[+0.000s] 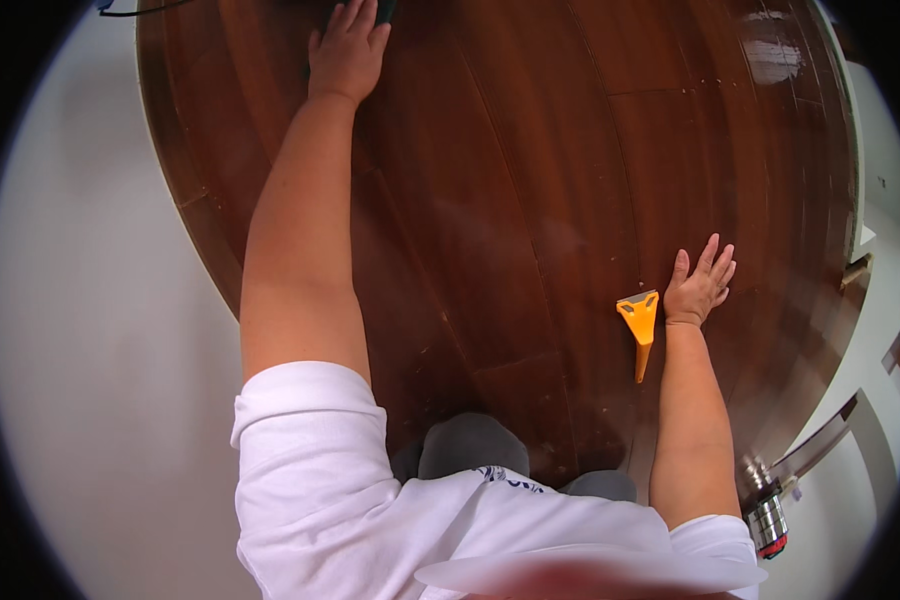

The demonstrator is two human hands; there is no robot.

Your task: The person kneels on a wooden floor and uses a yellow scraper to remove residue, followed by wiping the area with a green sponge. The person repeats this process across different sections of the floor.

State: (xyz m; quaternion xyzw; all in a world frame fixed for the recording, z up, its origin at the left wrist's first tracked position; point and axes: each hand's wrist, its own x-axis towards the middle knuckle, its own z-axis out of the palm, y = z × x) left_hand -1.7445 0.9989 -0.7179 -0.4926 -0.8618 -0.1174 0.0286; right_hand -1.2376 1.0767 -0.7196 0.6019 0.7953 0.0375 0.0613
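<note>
Far ahead at the top edge, my left hand [348,50] lies with its fingers stretched out and slightly apart. Its fingertips rest at a dark object [385,10] that is mostly cut off by the picture's edge, so its kind cannot be made out. My right hand [699,285] is flat on the dark brown wooden floor [490,200], fingers spread, holding nothing. Just left of that hand lies a yellow scraper [638,325], its wide blade end pointing away from me and its handle toward me. The scraper and the hand do not touch.
A white wall [80,300] borders the floor on the left. At the lower right stands a shiny metal cylinder with a red end [767,522]. A pale patch [773,60] marks the floor at the far right. My grey-clad knees [470,447] are near the bottom.
</note>
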